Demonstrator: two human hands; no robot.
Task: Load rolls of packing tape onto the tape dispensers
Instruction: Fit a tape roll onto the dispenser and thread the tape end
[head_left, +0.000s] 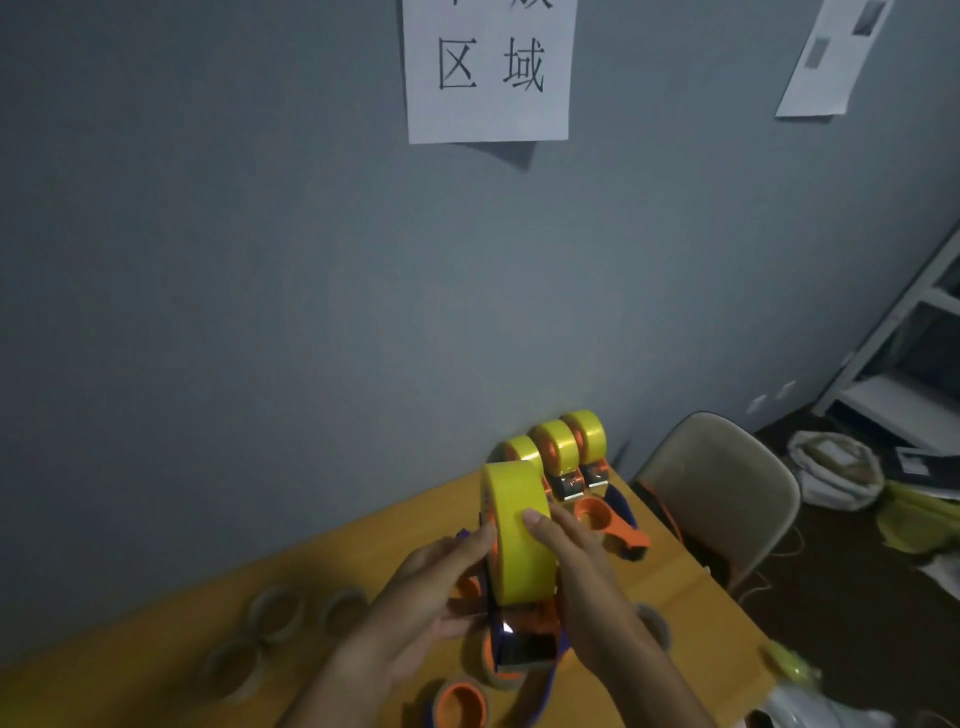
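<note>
I hold an orange and blue tape dispenser (524, 642) above the table with a yellow tape roll (514, 525) seated on it. My left hand (431, 587) grips the dispenser's left side, fingers reaching the roll's hub. My right hand (576, 566) curls round the roll's right side, thumb on its yellow face. Three loaded dispensers (558, 452) with yellow rolls stand in a row against the wall. An unloaded orange dispenser (610, 522) lies just in front of them. Another orange dispenser (460, 706) sits at the bottom edge.
Several clear tape rolls (275, 616) lie on the left of the yellow wooden table (156, 670). A beige chair (722, 499) stands past the table's right edge. Bags and a metal shelf (904, 364) crowd the floor at the right. A paper sign (488, 67) hangs on the grey wall.
</note>
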